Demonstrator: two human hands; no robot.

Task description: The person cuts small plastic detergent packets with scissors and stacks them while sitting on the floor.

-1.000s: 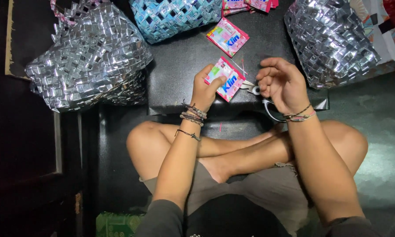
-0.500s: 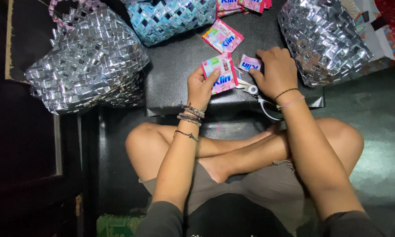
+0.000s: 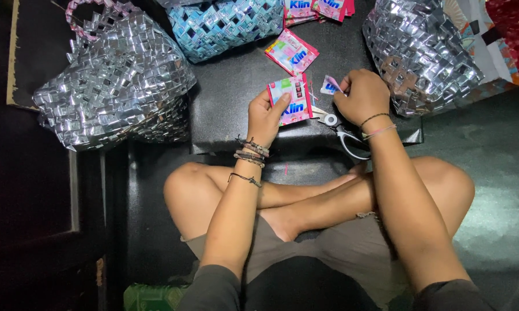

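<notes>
- The person is sitting cross-legged at a low black board [image 3: 236,109] and working with both hands over it.
- The left hand [image 3: 266,115] is closing on a pink sachet wrapper [image 3: 291,101], thumb across its face and fingers behind, holding it upright just above the board.
- The right hand [image 3: 362,95] is curling nearly shut, pinching a small cut scrap [image 3: 330,85] of the same printed film between its fingertips.
- The wrapper is looking thin, glossy and very light; it would likely be bending and slipping easily, so gripping it by a flat edge, thumb against fingers, seems the surest hold.
- The scrap is smaller and flimsier, probably needing a fingertip pinch only.
- Scissors [image 3: 343,135] with pale handles are lying on the board just under the right wrist, untouched.
- Another pink wrapper [image 3: 291,52] is lying flat further up the board, and more are stacking at the top edge [image 3: 317,8].
- Woven baskets are ringing the board: a silver one [image 3: 115,80] at left, a blue one [image 3: 227,26] above, another silver one [image 3: 421,52] at right, all plaited from folded foil strips, crinkly and shiny.
</notes>
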